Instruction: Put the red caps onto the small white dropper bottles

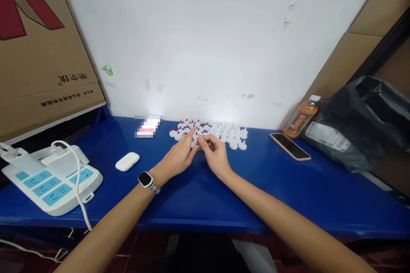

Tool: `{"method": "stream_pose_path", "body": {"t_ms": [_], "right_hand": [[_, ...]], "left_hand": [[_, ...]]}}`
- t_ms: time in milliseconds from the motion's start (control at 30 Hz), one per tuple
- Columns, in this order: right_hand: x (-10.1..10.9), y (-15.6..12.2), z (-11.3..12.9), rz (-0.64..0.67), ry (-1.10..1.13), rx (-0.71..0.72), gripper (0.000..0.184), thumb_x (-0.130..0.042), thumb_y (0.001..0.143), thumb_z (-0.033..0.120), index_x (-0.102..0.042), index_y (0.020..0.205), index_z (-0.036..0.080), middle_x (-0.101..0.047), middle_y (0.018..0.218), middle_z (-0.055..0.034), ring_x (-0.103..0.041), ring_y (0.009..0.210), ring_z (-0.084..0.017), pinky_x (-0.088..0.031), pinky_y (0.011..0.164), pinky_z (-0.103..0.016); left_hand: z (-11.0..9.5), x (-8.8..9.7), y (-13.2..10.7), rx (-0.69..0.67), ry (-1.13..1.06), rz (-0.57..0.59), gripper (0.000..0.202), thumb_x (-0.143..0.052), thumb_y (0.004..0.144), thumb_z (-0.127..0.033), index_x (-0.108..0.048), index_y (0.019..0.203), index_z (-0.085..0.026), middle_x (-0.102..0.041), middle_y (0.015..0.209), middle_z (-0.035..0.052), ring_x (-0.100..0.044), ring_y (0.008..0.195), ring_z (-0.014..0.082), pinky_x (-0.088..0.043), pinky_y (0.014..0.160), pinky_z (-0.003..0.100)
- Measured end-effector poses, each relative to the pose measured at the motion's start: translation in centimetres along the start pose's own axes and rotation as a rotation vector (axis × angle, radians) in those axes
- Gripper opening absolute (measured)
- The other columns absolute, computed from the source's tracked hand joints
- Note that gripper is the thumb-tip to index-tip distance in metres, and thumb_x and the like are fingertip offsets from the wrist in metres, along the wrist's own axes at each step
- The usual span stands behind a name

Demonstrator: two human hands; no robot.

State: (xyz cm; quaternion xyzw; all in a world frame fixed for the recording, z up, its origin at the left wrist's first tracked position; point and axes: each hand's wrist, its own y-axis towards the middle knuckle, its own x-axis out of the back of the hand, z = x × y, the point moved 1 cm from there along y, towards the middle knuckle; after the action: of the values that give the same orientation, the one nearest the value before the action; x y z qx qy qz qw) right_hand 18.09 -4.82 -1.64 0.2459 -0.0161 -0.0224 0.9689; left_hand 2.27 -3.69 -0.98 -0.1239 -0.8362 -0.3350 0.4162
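Note:
Several small white caps [224, 132], some with red tips, lie in a cluster on the blue table [262, 179] near the wall. My left hand [179, 155], with a watch on the wrist, reaches into the cluster's near edge, fingers pinched together on a red-tipped cap. My right hand [215, 152] meets it there, fingertips closed on the same small piece [197, 138]. The piece itself is mostly hidden by the fingers.
A white earbud case [127, 161] lies left of my hands. A white and blue power strip [51, 179] with a cable sits at far left. A phone [290, 146], an orange drink bottle [301, 117] and a black plastic bag [361, 123] are right. Cardboard leans against the wall.

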Motion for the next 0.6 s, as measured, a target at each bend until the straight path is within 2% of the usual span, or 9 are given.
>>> {"method": "stream_pose_path", "body": {"t_ms": [100, 200, 267, 367, 433, 500, 600], "right_hand": [[-0.2, 0.0, 0.1, 0.036, -0.011, -0.018, 0.029, -0.063, 0.090, 0.050, -0.069, 0.093, 0.022, -0.069, 0.089, -0.0020, -0.060, 0.076, -0.015, -0.046, 0.068, -0.028], [0.1, 0.9, 0.2, 0.079, 0.007, -0.028, 0.028, -0.066, 0.087, 0.047, -0.065, 0.092, 0.020, -0.067, 0.083, -0.0007, -0.057, 0.069, -0.014, -0.045, 0.064, -0.027], [0.6, 2.3, 0.2, 0.116, 0.014, -0.017, 0.026, -0.069, 0.084, 0.045, -0.062, 0.086, 0.020, -0.064, 0.075, 0.0007, -0.056, 0.065, -0.013, -0.044, 0.061, -0.027], [2.1, 5.9, -0.1, 0.099, -0.054, 0.061, 0.021, -0.068, 0.081, 0.039, -0.061, 0.083, 0.020, -0.063, 0.071, 0.0010, -0.057, 0.065, -0.014, -0.045, 0.062, -0.028], [3.3, 9.1, -0.8, 0.016, -0.186, 0.134, 0.014, -0.066, 0.081, 0.032, -0.061, 0.083, 0.020, -0.066, 0.073, 0.0000, -0.060, 0.067, -0.015, -0.047, 0.065, -0.028], [4.3, 12.2, -1.9, -0.057, -0.354, 0.160, 0.005, -0.062, 0.079, 0.024, -0.062, 0.080, 0.019, -0.068, 0.077, -0.0010, -0.062, 0.071, -0.015, -0.048, 0.069, -0.028], [5.0, 15.7, -4.2, -0.050, -0.642, 0.051, 0.010, -0.059, 0.077, 0.016, -0.067, 0.081, 0.018, -0.071, 0.077, -0.0016, -0.065, 0.075, -0.016, -0.049, 0.073, -0.028]], "left_hand": [[0.3, 0.1, 0.0, 0.007, -0.004, -0.003, 0.064, -0.032, 0.105, -0.044, -0.014, 0.160, -0.018, -0.047, 0.148, 0.0210, -0.051, 0.135, 0.0308, -0.044, 0.111, 0.051], [0.1, 0.1, 0.1, -0.005, -0.010, -0.028, 0.064, -0.033, 0.104, -0.046, -0.014, 0.160, -0.020, -0.041, 0.155, 0.0190, -0.048, 0.139, 0.0306, -0.043, 0.112, 0.049], [0.1, 0.2, 0.2, 0.013, -0.012, -0.042, 0.069, -0.038, 0.103, -0.049, -0.012, 0.160, -0.021, -0.039, 0.156, 0.0182, -0.048, 0.138, 0.0309, -0.044, 0.111, 0.048], [0.4, 0.6, 0.4, 0.090, -0.012, -0.059, 0.076, -0.046, 0.099, -0.052, -0.012, 0.160, -0.022, -0.051, 0.144, 0.0159, -0.059, 0.120, 0.0281, -0.052, 0.097, 0.044], [0.9, 1.0, 0.6, 0.115, -0.006, -0.086, 0.066, -0.048, 0.099, -0.051, -0.026, 0.155, -0.024, -0.057, 0.132, 0.0119, -0.061, 0.107, 0.0243, -0.053, 0.089, 0.040], [1.3, 1.4, 0.7, 0.110, -0.001, -0.103, 0.049, -0.047, 0.099, -0.048, -0.045, 0.141, -0.023, -0.059, 0.123, 0.0092, -0.060, 0.098, 0.0215, -0.052, 0.086, 0.038], [1.6, 1.4, 0.8, 0.104, -0.006, -0.088, 0.033, -0.047, 0.100, -0.046, -0.059, 0.120, -0.022, -0.060, 0.115, 0.0070, -0.060, 0.098, 0.0207, -0.051, 0.085, 0.037]]}}
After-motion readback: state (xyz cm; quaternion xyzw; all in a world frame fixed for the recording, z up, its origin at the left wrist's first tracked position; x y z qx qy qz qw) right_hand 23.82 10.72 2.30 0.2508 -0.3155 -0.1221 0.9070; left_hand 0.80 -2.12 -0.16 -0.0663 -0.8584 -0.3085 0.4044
